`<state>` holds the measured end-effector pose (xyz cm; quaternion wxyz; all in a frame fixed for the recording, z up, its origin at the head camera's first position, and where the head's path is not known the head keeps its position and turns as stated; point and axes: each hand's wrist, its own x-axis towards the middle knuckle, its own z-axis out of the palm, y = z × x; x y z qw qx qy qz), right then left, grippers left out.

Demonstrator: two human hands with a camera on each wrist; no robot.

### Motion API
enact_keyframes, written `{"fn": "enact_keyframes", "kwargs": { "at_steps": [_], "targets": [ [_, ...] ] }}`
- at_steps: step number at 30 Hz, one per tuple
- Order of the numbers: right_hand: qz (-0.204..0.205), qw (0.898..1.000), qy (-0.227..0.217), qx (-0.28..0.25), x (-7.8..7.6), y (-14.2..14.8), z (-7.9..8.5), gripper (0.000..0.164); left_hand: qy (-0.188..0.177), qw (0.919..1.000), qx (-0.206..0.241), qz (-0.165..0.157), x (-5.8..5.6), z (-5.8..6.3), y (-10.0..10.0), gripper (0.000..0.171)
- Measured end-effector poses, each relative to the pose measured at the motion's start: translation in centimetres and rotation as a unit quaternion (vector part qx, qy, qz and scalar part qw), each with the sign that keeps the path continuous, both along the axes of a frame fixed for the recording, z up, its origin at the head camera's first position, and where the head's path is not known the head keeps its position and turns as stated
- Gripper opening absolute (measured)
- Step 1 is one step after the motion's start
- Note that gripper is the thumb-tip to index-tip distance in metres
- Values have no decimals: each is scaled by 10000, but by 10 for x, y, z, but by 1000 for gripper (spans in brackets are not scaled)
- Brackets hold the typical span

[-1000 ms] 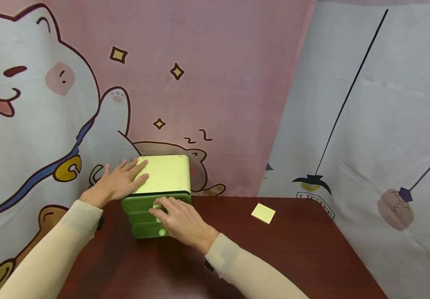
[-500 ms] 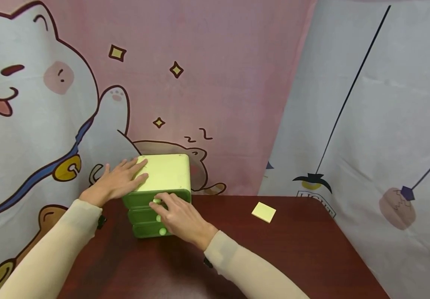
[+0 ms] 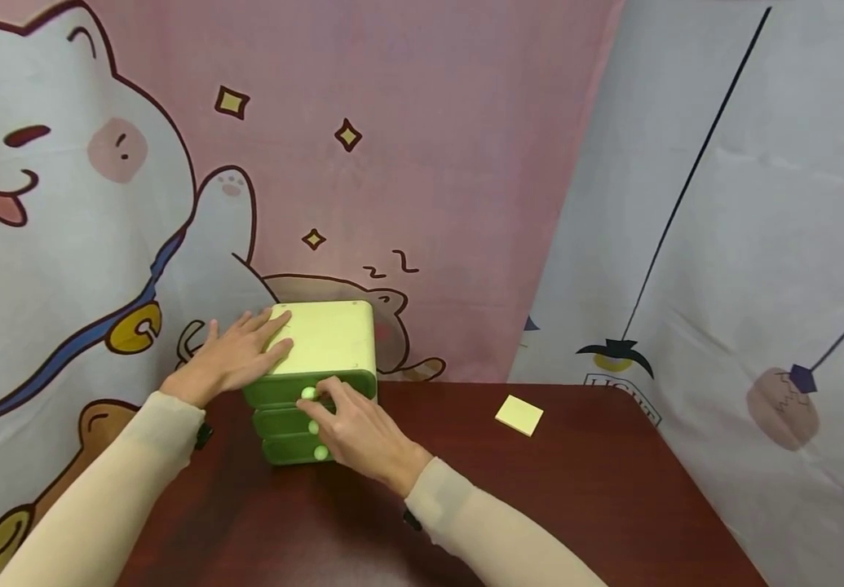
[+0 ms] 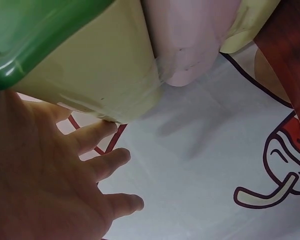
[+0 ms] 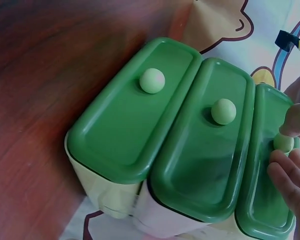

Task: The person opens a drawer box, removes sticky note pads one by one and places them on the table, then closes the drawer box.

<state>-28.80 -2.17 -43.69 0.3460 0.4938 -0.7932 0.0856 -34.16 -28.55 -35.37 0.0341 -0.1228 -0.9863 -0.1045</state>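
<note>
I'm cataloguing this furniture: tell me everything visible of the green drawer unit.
The small drawer unit stands upright on the dark red table. Glossy, plastic-looking, it stacks three drawers with rounded green fronts, each bearing a pale green ball knob; the top is pale yellow, the middle tier's side pinkish. All three look closed. The left hand rests on the top's left edge; the right hand has fingers on either side of the top knob, grip unclear.

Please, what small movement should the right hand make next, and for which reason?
Probably the right hand should let go of the top knob and draw back. The dark gap above the top drawer a second ago is gone, its front now seems to sit against the box, and the left hand rests on the box.
</note>
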Motion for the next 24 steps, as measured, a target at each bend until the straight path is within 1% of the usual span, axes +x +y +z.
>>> {"fn": "enact_keyframes", "kwargs": {
  "at_steps": [5,10,18,24],
  "targets": [
    [-1,10000,95,11,2,4,-11,34,23,10000,24,-11,0,-4,0,78],
    [-127,9999,82,6,2,7,-20,30,52,10000,42,8,-2,-6,0,78],
    [-226,9990,-391,75,-3,5,-25,30,74,10000,-41,51,-1,-3,0,78],
    [-243,9980,-581,35,-7,0,-30,29,90,9999,-52,63,0,-2,-1,78]
  ]
}}
